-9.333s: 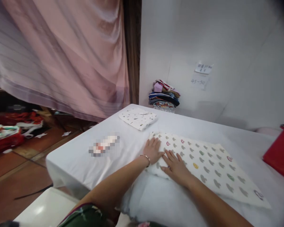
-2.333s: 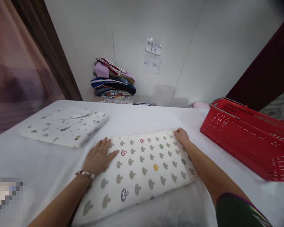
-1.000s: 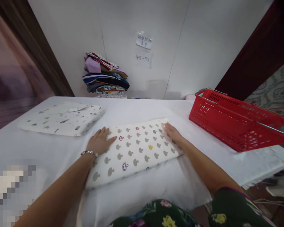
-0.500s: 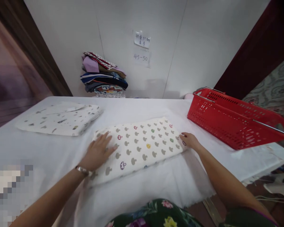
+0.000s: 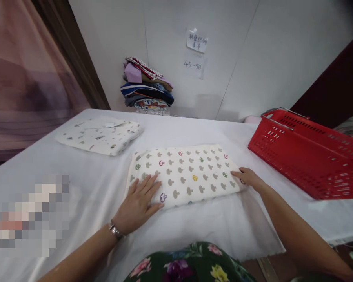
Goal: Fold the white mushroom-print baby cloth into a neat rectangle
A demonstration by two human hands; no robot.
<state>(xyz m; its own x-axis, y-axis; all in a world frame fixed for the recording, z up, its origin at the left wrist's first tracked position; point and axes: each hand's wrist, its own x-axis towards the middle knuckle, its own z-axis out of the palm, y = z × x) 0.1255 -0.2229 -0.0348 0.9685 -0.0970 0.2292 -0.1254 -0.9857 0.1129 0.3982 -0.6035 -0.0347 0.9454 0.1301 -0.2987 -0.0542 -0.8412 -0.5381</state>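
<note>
A folded white cloth [image 5: 191,178] printed with mushrooms, mostly grey with some coloured outlines, lies in front of me on the white-covered table [image 5: 194,231]. My left hand [image 5: 139,201] rests flat on its near left part, fingers spread, a metal-banded watch on the wrist. At the right end, my right hand [image 5: 247,178] grips the cloth's edge, its fingers close together; part of the grip is hidden. Farther left lies another folded white cloth [image 5: 102,135] with small scattered prints.
A red perforated basket [image 5: 308,152] with metal handles stands at the right. Behind the table's far edge is a stack of folded fabrics [image 5: 148,86]. Handwritten paper signs [image 5: 196,42] hang on the wall. A blurred-out patch [image 5: 29,215] covers the left foreground.
My left hand has slid toward the cloth's near edge, uncovering prints at its far left. My right hand stays at the right end. The whole view has shifted left.
</note>
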